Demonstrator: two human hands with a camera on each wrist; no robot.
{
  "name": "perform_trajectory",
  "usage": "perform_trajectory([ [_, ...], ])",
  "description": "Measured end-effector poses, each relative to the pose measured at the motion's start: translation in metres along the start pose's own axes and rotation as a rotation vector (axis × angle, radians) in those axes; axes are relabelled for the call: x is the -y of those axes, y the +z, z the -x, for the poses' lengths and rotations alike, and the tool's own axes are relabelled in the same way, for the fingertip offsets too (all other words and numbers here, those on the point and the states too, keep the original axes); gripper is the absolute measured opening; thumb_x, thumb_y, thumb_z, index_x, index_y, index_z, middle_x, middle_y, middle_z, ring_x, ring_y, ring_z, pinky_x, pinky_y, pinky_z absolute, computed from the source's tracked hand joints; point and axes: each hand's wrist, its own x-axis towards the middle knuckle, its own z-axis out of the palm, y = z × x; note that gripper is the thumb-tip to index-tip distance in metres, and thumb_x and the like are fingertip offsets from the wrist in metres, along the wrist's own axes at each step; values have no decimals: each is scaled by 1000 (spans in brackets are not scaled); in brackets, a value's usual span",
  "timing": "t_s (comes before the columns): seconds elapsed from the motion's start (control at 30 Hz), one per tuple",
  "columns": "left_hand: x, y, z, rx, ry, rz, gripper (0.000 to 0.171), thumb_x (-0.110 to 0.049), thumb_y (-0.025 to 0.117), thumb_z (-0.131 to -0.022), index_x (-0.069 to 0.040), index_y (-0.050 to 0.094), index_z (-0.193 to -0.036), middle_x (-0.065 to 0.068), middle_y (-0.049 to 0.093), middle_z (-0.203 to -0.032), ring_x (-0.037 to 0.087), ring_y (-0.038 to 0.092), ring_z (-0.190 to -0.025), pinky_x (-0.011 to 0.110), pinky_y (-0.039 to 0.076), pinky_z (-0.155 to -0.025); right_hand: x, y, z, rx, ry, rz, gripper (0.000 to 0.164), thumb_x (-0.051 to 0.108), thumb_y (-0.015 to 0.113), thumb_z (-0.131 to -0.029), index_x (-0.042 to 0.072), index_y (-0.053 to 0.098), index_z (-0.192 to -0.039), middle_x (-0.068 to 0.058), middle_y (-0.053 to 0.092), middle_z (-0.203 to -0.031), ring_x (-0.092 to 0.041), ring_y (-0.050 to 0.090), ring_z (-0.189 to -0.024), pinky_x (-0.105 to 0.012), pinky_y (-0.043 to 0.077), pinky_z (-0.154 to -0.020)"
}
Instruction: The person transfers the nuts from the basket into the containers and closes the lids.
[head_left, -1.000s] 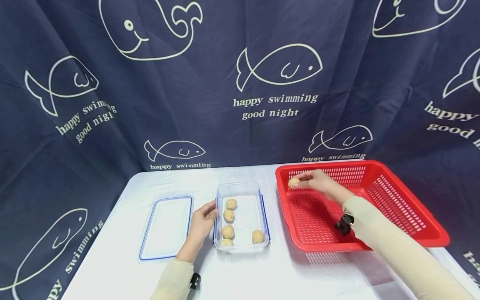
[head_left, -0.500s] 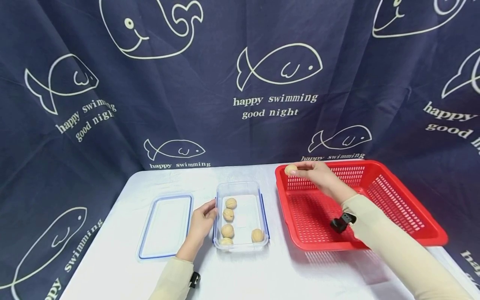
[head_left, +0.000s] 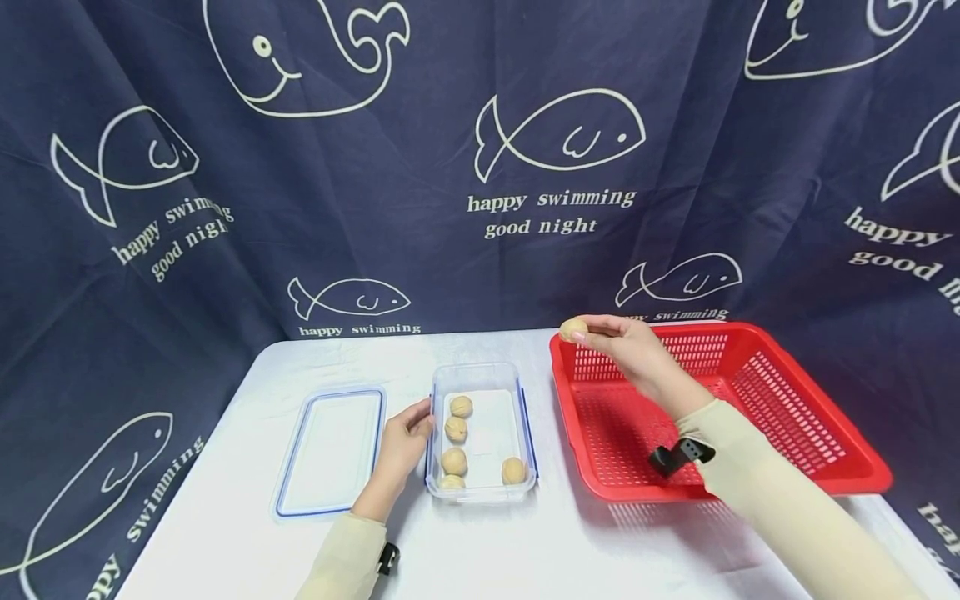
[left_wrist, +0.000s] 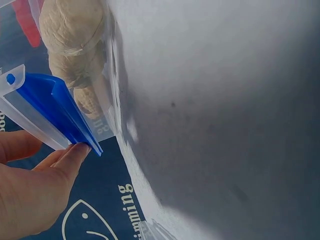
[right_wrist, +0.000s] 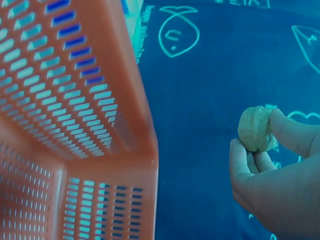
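Note:
A walnut (head_left: 573,331) is pinched between the thumb and fingertips of my right hand (head_left: 637,350), above the far left corner of the red basket (head_left: 568,408). In the right wrist view the walnut (right_wrist: 256,129) shows its seam, and the hand is outside the basket's wall. My left hand (head_left: 406,442) holds the left side of a clear plastic food container (head_left: 487,497). Up close in the left wrist view, its thumb and fingers grip around the blue latch (left_wrist: 55,102). Several walnuts (head_left: 455,462) lie inside the container, most along its left side.
A clear lid with a blue seal (head_left: 330,454) lies flat on the white table (head_left: 480,550), left of the container. Behind the table hangs a dark blue curtain (head_left: 420,208) with fish drawings. The slotted basket's near rim lies below my right forearm.
My right hand has lifted the walnut up from inside the red basket and moved it slightly left to rim height. The left hand stays on the container.

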Motion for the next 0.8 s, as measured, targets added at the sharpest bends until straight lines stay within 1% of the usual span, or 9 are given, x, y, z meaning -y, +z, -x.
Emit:
perform_trajectory([
  [0.07,0,0,0,0,-4,0,35,2,54,-94,8,55,-129,26,58,-126,35,57,-118,38,49,-101,1,4,3,0,-12,-22,52,15,69,-89,-5,51,-134,9,69,-101,-6,59,-101,-26,43,-99],
  [0.17,-1,0,1,0,-6,1,35,2,53,-94,8,54,-129,27,58,-126,35,57,-118,38,49,-101,3,9,7,1,-31,-43,51,14,69,-89,-5,51,-134,9,69,-101,-7,59,-101,-24,43,-98],
  [0.37,-1,0,1,5,-4,2,36,1,54,-94,9,54,-129,28,57,-127,35,57,-118,38,48,-101,5,22,12,-11,-54,-106,51,11,68,-90,-7,50,-133,8,69,-102,-6,62,-98,-17,46,-93],
  [0.47,-1,-1,0,9,1,7,36,2,53,-94,10,53,-129,28,57,-127,36,56,-119,39,48,-102,6,29,13,-11,-63,-130,50,10,67,-90,-6,50,-134,5,69,-105,-6,63,-98,-18,47,-94],
  [0.5,-1,-1,0,10,2,9,36,2,53,-94,10,53,-129,28,57,-127,36,56,-119,39,48,-102,7,32,14,-11,-65,-135,49,10,67,-90,-6,51,-134,4,69,-106,-6,63,-98,-20,47,-96],
  [0.6,-2,-1,1,12,1,13,36,2,53,-94,10,53,-130,28,56,-128,36,55,-120,39,47,-102,7,40,15,-19,-60,-146,49,11,67,-90,-4,51,-134,1,67,-110,-7,63,-98,-22,48,-97],
  [0.7,-2,-1,1,11,0,11,36,2,53,-94,9,53,-129,28,56,-128,36,55,-120,39,47,-103,8,49,16,-35,-44,-173,49,11,67,-90,-3,51,-135,-2,65,-113,-7,63,-97,-28,46,-102],
  [0.73,-2,0,1,12,0,9,36,2,53,-94,9,53,-129,28,56,-128,36,55,-120,39,47,-103,8,52,16,-38,-43,-186,50,10,67,-90,-3,51,-135,-2,65,-112,-7,63,-97,-26,47,-100],
  [0.8,-2,0,1,11,3,7,36,2,53,-94,9,53,-129,28,56,-128,36,55,-120,39,47,-102,9,58,17,-39,-47,-209,49,9,66,-90,-4,51,-135,-1,66,-110,-7,63,-96,-25,47,-100],
])
